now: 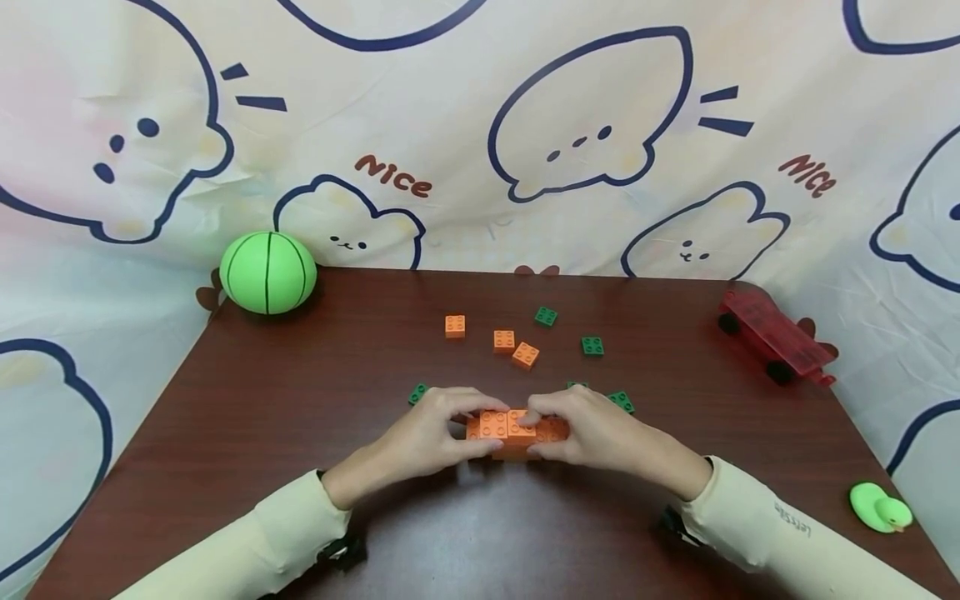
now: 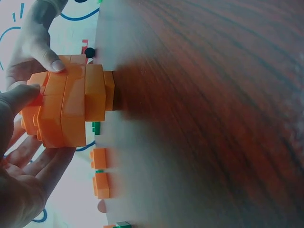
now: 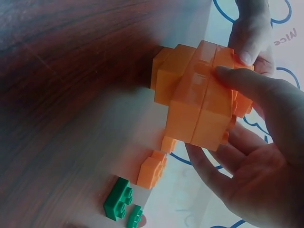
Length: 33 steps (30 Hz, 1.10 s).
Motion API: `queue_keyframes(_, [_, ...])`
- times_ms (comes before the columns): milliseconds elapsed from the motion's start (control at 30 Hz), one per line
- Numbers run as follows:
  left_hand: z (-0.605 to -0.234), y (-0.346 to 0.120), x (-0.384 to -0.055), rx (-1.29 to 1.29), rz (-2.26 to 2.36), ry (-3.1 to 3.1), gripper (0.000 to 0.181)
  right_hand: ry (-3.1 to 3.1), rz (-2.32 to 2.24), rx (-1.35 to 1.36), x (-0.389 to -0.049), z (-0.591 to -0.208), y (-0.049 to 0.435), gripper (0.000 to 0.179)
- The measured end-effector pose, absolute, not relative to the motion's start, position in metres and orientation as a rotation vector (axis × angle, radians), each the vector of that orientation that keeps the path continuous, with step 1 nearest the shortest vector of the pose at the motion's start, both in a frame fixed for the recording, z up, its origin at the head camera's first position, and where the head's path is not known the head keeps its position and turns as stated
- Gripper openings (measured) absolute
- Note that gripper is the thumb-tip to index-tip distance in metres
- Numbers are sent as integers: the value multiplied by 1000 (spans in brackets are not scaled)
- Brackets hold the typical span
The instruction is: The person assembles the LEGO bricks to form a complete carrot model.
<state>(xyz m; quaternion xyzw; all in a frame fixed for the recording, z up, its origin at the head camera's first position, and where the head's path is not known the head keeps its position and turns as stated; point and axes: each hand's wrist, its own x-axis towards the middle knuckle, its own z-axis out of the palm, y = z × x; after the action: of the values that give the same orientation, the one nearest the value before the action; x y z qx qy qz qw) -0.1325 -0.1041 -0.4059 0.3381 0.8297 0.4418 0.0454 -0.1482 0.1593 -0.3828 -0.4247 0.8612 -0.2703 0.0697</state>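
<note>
An orange building-block structure (image 1: 514,450) stands at the near middle of the table, with both hands at its upper layers. It is stepped: narrow at the bottom, wider above, studs facing up. My left hand (image 1: 438,429) grips its left side between thumb and fingers. From the right, my right hand (image 1: 592,425) pinches the top orange block (image 3: 243,102) and the side beneath it. In the left wrist view the wide layers (image 2: 73,111) overhang the smaller base blocks (image 2: 96,92). The hands hide part of the top layer.
Loose orange blocks (image 1: 504,340) and several green blocks (image 1: 592,346) lie behind the hands, some partly hidden by them. A green ball (image 1: 268,272) sits at the back left. A red toy car (image 1: 778,337) is at the back right, a green duck (image 1: 881,507) at the right edge.
</note>
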Motion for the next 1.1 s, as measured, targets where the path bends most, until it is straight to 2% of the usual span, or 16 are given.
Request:
queue_keyframes(267, [-404,-104,-135,1042,1304,2552,35,2612,-795,-1367,-149,-383,160,25])
queue_keyframes(1100, [-403,-102,-132,1019,1252,2570,33,2668,-751,-1376,-142,-390,163,23])
